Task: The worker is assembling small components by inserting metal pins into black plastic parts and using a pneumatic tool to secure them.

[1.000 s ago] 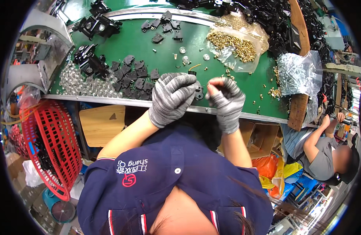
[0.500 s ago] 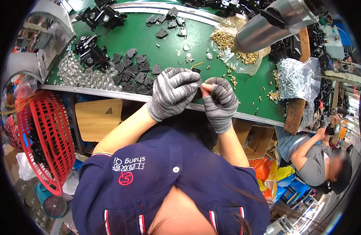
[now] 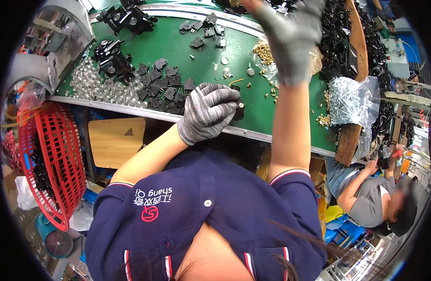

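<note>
My left hand [image 3: 208,111], in a grey knit glove, is closed around a small black part [image 3: 237,110] just above the near edge of the green work surface [image 3: 178,51]. My right hand [image 3: 290,35], also gloved, is raised high over the table and blurred; it hovers above a clear bag of brass screws [image 3: 264,54]. Whether its fingers hold anything is not visible. Flat black plastic pieces [image 3: 164,89] lie left of my left hand.
Clear round lenses [image 3: 91,84] are heaped at the table's left. Black assemblies [image 3: 126,16] sit at the back, a bag of silver screws [image 3: 353,100] at the right. A red basket [image 3: 47,159] hangs below left. Another person [image 3: 370,201] sits at right.
My right hand left my left hand and swung up and away over the table. My left hand stayed near the front edge, still gripping the black part.
</note>
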The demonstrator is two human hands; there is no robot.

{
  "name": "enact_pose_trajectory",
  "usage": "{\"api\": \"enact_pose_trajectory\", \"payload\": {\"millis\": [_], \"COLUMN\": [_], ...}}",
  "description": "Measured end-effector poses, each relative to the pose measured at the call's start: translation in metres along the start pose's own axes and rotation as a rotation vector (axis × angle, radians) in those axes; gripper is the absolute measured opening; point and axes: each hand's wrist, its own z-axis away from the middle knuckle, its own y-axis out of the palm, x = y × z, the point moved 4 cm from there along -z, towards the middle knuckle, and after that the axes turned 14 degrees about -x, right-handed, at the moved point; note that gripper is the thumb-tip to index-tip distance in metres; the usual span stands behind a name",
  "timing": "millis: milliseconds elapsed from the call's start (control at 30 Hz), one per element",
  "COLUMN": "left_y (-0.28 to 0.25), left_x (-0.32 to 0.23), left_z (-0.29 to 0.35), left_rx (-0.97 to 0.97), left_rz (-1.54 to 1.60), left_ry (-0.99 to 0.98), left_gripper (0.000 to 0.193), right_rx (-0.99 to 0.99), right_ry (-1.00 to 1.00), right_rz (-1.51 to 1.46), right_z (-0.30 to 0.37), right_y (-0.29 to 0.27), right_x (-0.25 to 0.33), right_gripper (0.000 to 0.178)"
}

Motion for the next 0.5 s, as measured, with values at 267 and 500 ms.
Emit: {"api": "enact_pose_trajectory", "payload": {"millis": [267, 500], "left_y": [0.006, -0.001], "left_x": [-0.003, 0.001], "left_z": [-0.001, 0.001], "left_rx": [-0.027, -0.037], "left_rz": [0.009, 0.078], "left_ry": [0.008, -0.017], "left_gripper": [0.015, 0.016], "right_rx": [-0.274, 0.005], "right_ry": [0.289, 1.060], "right_rz": [0.186, -0.904], "right_z": [-0.011, 0.013], "right_y": [0.130, 0.033], "right_x": [-0.059, 0.003], "right_gripper": [0.053, 0.047]}}
